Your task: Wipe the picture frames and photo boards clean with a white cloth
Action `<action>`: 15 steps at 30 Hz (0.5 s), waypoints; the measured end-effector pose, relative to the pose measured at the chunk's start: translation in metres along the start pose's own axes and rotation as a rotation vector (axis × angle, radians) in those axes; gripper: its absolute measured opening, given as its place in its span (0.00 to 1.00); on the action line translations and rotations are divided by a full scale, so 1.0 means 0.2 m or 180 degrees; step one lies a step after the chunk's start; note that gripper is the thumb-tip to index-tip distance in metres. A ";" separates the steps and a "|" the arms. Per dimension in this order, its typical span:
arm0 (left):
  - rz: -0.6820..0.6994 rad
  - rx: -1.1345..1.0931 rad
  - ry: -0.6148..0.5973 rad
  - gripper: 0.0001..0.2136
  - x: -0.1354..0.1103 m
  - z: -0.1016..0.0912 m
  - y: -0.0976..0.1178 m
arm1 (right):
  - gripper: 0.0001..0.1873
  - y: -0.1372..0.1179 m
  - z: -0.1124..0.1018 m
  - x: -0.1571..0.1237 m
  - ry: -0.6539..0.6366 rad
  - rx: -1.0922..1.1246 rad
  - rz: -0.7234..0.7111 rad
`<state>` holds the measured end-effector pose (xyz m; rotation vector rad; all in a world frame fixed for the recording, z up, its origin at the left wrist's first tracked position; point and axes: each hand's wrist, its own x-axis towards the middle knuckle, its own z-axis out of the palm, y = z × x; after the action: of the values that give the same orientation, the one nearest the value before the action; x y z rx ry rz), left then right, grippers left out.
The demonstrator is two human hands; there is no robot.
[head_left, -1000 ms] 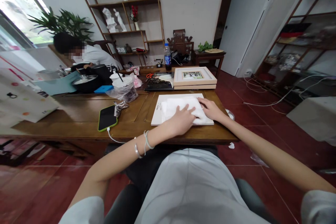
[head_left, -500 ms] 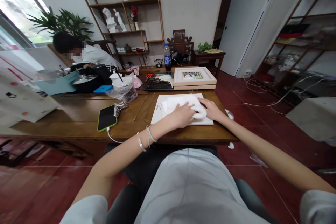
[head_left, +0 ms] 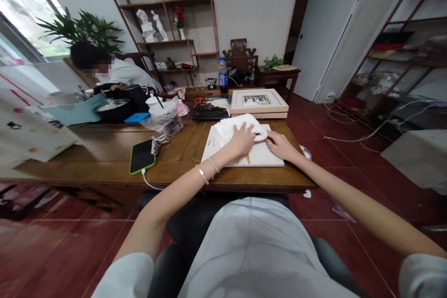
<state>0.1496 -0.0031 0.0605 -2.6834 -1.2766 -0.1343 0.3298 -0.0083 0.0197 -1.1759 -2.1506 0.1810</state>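
Note:
On the desk lies a white board (head_left: 268,159) with small dark print near its left edge. A bunched white towel (head_left: 228,125) covers its far part. My left hand (head_left: 241,140) grips the towel from above, fingers spread over the cloth, with a loop of it showing to the right. Golden-yellow marks (head_left: 247,158) show on the board just below that hand. My right hand (head_left: 279,145) rests on the board's right side with fingers extended, close to the towel's folded end. The cloth hides much of the board's surface.
Behind the board, light wooden picture frames (head_left: 260,102) are stacked beside a dark tray (head_left: 211,114). Left of it lie a charging phone (head_left: 142,156) and a bagged drink cup (head_left: 164,114). A cola bottle (head_left: 222,77) stands farther back. Another person (head_left: 132,72) sits at far left.
My left hand and the towel have moved away from me across the board, uncovering the yellow marks. My right hand stays near the right edge, its fingers now lower on the board.

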 end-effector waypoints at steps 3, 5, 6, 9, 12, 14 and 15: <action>0.0072 0.0061 -0.0133 0.17 -0.09 -0.04 0.06 | 0.24 0.00 0.00 0.00 -0.0039 0.0083 -0.0025; 0.0189 0.0086 -0.0247 0.16 -0.18 -0.09 0.13 | 0.23 0.00 -0.01 0.00 -0.0062 0.0154 -0.0033; 0.0275 0.0091 -0.0275 0.16 -0.23 -0.11 0.16 | 0.23 0.00 -0.01 0.00 -0.0063 0.0174 -0.0005; 0.0575 0.0093 -0.0257 0.15 -0.37 -0.15 0.27 | 0.21 0.02 0.00 0.00 -0.0016 0.0158 0.0183; 0.0731 0.0065 -0.0237 0.14 -0.44 -0.17 0.33 | 0.21 0.03 0.01 0.00 0.0001 0.0170 0.0253; 0.0726 -0.0027 -0.0267 0.14 -0.43 -0.18 0.33 | 0.20 0.04 0.01 0.00 -0.0007 0.0183 0.0258; 0.0712 -0.0091 -0.0288 0.15 -0.42 -0.18 0.32 | 0.20 0.04 0.01 0.00 -0.0007 0.0178 0.0269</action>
<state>0.1465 -0.1142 0.0759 -2.8627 -0.9934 -0.0026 0.3342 -0.0039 0.0156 -1.2356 -2.0857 0.2778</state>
